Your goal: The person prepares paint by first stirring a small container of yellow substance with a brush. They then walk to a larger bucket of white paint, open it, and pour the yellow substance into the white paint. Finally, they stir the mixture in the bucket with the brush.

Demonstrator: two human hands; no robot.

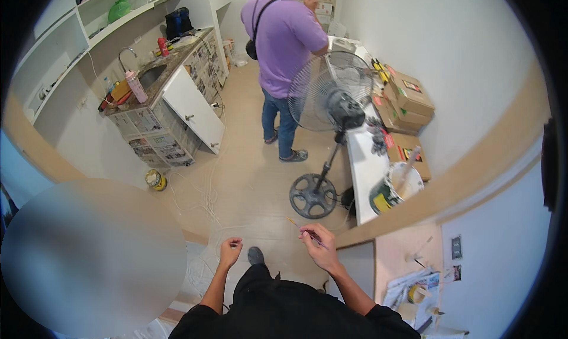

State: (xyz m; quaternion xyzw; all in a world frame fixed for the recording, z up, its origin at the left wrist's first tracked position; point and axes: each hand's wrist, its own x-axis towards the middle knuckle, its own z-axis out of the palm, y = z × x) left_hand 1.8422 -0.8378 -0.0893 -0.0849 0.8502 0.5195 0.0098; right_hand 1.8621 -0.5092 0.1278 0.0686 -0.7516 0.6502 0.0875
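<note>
My right hand is closed around a thin paintbrush, its yellowish tip pointing forward and to the left. It is held in the air over the floor. Lower left of it, my left hand hangs with curled fingers pressed together. Whether anything is pinched in them is too small to see. Both hands are apart, in front of my dark clothes. Beyond my right hand stands a black pedestal fan on its round base.
A person in a purple shirt stands behind the fan. At right, a white table bears cardboard boxes and a paint bucket. White cables cross the floor near a loose cabinet door. A blurred patch hides the lower left.
</note>
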